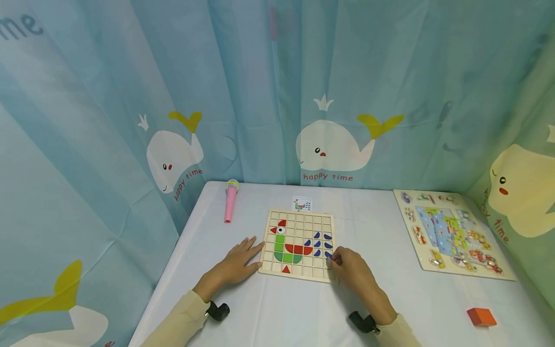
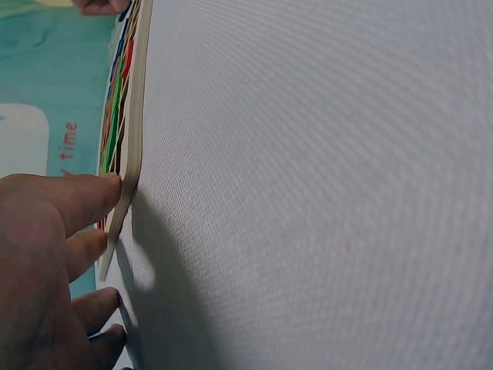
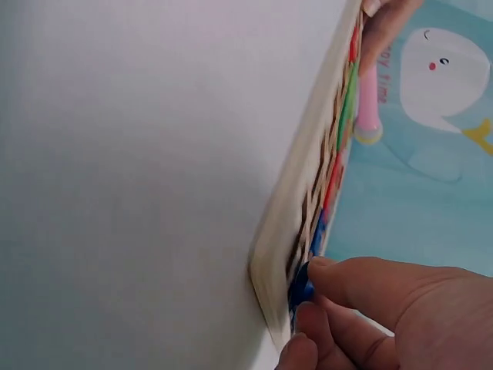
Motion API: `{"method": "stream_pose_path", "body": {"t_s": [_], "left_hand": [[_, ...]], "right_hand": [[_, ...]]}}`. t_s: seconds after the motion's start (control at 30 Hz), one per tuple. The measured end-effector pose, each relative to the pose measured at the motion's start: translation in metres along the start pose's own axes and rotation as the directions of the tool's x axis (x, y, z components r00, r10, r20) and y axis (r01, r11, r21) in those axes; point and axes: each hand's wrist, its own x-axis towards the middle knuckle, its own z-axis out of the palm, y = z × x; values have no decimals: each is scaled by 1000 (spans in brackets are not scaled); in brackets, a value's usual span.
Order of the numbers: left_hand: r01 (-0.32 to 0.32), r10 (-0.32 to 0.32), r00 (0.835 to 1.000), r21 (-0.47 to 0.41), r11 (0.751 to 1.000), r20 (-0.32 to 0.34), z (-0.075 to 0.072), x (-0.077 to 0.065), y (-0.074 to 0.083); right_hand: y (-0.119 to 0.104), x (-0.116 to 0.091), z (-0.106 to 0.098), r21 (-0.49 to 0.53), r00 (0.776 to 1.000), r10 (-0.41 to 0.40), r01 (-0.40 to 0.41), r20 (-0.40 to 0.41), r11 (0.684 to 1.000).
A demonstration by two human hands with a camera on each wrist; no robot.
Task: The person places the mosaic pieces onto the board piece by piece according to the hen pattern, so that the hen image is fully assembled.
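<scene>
A wooden grid board [image 1: 315, 222] lies on the white table, with coloured pieces set in its cells as a bird. My left hand [image 1: 235, 262] rests spread at the board's left side, thumb and index fingertips right at its edge. At the right edge, my right hand [image 1: 354, 271] pinches a blue piece [image 3: 301, 287] between thumb and fingers, low over the cells. Several blue leaf-shaped pieces [image 1: 317, 244] sit just beside that hand. Red semicircles [image 1: 297, 249] and green pieces [image 1: 279, 246] form the body, and a red triangle [image 1: 286, 269] lies below.
Behind the board is a small picture card [image 1: 301, 204] showing a similar bird. A pink toy microphone [image 1: 231, 202] lies back left. On the right are a knobbed picture puzzle [image 1: 427, 260] and an orange block [image 1: 482, 317]. A whale-print curtain [image 1: 260, 96] hangs behind the table.
</scene>
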Motion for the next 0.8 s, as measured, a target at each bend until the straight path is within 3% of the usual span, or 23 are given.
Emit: {"method": "stream_pose_path", "body": {"t_s": [0.37,0.8], "left_hand": [[1,-1,1000,14,1000,1,1,0,-1],[1,-1,1000,2,1000,0,0,-1,0]], "right_hand": [[-3,-6,5,-3,1000,12,-12,22,1000],[-7,-9,-1,-75,998,-37,41,58,996]]}}
